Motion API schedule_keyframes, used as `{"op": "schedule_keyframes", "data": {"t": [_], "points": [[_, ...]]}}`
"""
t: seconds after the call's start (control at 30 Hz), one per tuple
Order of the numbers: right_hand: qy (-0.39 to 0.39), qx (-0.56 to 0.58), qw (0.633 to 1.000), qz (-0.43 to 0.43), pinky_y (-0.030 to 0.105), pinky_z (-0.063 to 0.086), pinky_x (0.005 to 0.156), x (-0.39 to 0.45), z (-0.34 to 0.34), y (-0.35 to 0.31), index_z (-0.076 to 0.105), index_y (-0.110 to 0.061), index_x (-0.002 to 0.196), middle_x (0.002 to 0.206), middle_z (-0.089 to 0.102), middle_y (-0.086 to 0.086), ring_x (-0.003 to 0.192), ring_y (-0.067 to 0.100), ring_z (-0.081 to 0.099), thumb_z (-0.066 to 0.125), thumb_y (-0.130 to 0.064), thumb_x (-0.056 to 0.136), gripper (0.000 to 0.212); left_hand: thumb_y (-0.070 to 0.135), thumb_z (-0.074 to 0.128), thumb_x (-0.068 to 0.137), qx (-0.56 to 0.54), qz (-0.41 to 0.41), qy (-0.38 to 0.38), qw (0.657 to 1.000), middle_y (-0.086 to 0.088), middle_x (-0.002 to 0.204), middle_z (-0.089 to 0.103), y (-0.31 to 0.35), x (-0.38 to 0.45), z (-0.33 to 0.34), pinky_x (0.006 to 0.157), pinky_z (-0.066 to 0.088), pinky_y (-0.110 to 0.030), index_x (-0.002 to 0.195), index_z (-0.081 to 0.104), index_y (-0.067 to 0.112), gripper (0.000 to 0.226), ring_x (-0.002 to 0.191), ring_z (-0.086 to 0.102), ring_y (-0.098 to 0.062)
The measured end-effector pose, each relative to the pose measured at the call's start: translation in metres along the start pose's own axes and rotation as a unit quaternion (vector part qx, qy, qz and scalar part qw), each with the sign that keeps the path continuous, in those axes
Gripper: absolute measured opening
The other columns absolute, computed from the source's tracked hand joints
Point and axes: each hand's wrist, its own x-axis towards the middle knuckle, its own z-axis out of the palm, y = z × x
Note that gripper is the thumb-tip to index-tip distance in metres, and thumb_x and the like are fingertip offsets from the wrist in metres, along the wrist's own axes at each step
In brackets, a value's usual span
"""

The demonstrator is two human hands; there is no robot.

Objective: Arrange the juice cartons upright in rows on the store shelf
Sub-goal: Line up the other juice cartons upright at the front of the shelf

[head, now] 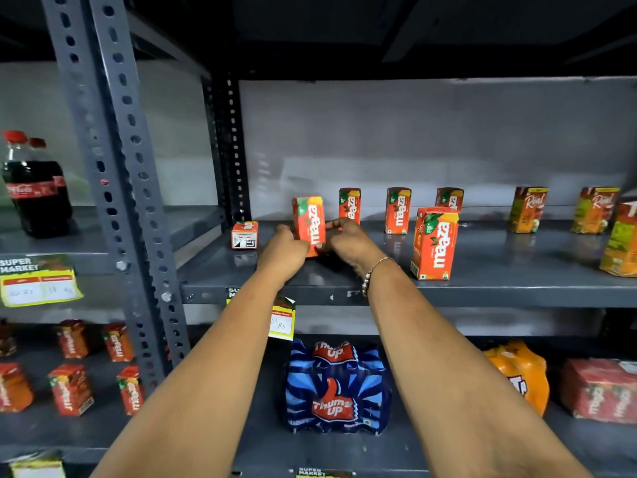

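Observation:
An orange Maaza juice carton [309, 220] stands upright on the grey shelf [482, 288], held between both hands. My left hand [282, 251] grips its lower left side and my right hand [348, 241] its lower right side. Another Maaza carton [244, 235] lies on its side at the shelf's far left. Three Maaza cartons [398, 210] stand upright in a back row, and a larger-looking one [435, 243] stands nearer the front. Green-orange Real cartons [526, 209] stand at the right.
A slotted steel upright [117, 188] divides the shelf from the left bay with cola bottles [32, 188]. Below are a Thums Up pack [336, 388], an orange pack [520, 374], more cartons [70, 389] and a hanging price tag [282, 320].

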Motion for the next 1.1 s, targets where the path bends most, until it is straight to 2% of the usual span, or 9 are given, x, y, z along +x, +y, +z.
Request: {"op": "schedule_keyframes", "data": {"t": [0.23,0.37,0.5,0.6,0.7,0.8,0.93,1.03,1.1], "points": [[-0.033,-0.006,0.999,-0.027,0.013,0.042,0.055,-0.01,0.002,-0.003,0.051,-0.017,0.115,0.088,0.062,-0.006,0.084,0.007,0.06,0.07,-0.009,0.072,0.047,0.019,0.065,0.077,0.025,0.024,-0.032,0.999,-0.012,0.114,0.07,-0.004,-0.003,-0.004,0.095,0.05,-0.045,0.119,0.061,0.015,0.043,0.104,0.064,-0.031],[-0.022,-0.033,0.998,-0.047,0.024,0.047,0.074,-0.01,0.006,-0.002,0.052,-0.016,0.115,0.101,0.064,-0.001,0.094,0.015,0.062,0.075,-0.035,0.072,0.052,0.013,0.062,0.079,0.015,0.035,-0.022,0.999,-0.015,0.104,0.071,-0.004,-0.005,-0.005,0.09,0.052,-0.044,0.106,0.064,0.013,0.027,0.099,0.064,-0.033],[0.042,-0.161,0.98,-0.107,0.037,0.052,0.081,-0.018,0.01,-0.002,0.05,-0.014,0.111,0.103,0.066,0.005,0.093,0.022,0.062,0.074,-0.054,0.066,0.064,0.003,0.053,0.075,0.038,0.05,-0.003,0.998,-0.016,0.096,0.071,-0.005,-0.006,-0.005,0.082,0.053,-0.042,0.096,0.064,0.008,0.024,0.093,0.065,-0.033],[0.094,-0.175,0.973,-0.115,0.033,0.05,0.073,-0.024,0.009,-0.005,0.052,-0.012,0.107,0.101,0.067,0.009,0.092,0.028,0.064,0.074,-0.051,0.066,0.061,0.001,0.058,0.071,0.043,0.065,-0.028,0.997,-0.012,0.097,0.071,-0.004,-0.005,-0.005,0.082,0.053,-0.038,0.099,0.065,0.012,0.031,0.094,0.065,-0.029],[0.162,-0.199,0.957,-0.135,0.029,0.043,0.064,-0.032,0.007,-0.012,0.053,-0.015,0.1,0.094,0.069,0.008,0.087,0.029,0.066,0.074,-0.05,0.066,0.053,-0.004,0.056,0.074,-0.012,0.067,-0.046,0.997,-0.011,0.111,0.07,-0.003,-0.004,-0.005,0.093,0.051,-0.04,0.113,0.064,0.011,0.042,0.106,0.064,-0.027],[0.225,-0.203,0.935,-0.183,0.027,0.04,0.059,-0.04,-0.001,-0.036,0.052,-0.017,0.095,0.088,0.07,0.005,0.079,0.026,0.067,0.074,-0.053,0.066,0.052,-0.013,0.041,0.078,-0.049,0.079,0.002,0.996,-0.011,0.126,0.065,0.002,-0.003,-0.001,0.097,0.048,-0.034,0.126,0.059,0.005,0.054,0.117,0.059,-0.026],[0.236,-0.162,0.93,-0.229,0.022,0.037,0.051,-0.053,-0.041,-0.082,0.047,-0.024,0.089,0.082,0.066,-0.005,0.068,0.015,0.059,0.076,-0.058,0.063,0.052,-0.016,0.035,0.081,-0.123,0.12,0.031,0.985,-0.011,0.105,0.066,0.029,-0.013,0.027,0.079,0.047,-0.01,0.111,0.063,-0.007,0.042,0.109,0.062,-0.027],[0.26,-0.152,0.927,-0.222,0.023,0.037,0.049,-0.065,-0.094,-0.092,0.052,-0.024,0.087,0.079,0.064,-0.011,0.067,0.011,0.058,0.076,-0.063,0.055,0.055,-0.01,0.046,0.085,-0.152,0.129,-0.037,0.979,-0.01,0.102,0.067,0.05,-0.022,0.056,0.082,0.049,-0.024,0.11,0.065,-0.002,0.033,0.095,0.062,-0.021],[0.279,-0.151,0.926,-0.205,0.024,0.042,0.052,-0.074,-0.129,-0.079,0.054,-0.024,0.089,0.081,0.065,-0.011,0.071,0.011,0.061,0.077,-0.062,0.053,0.057,-0.018,0.038,0.082,-0.192,0.106,-0.049,0.974,-0.015,0.103,0.067,0.063,-0.03,0.074,0.078,0.048,-0.029,0.111,0.063,-0.004,0.041,0.085,0.062,-0.019]]}}
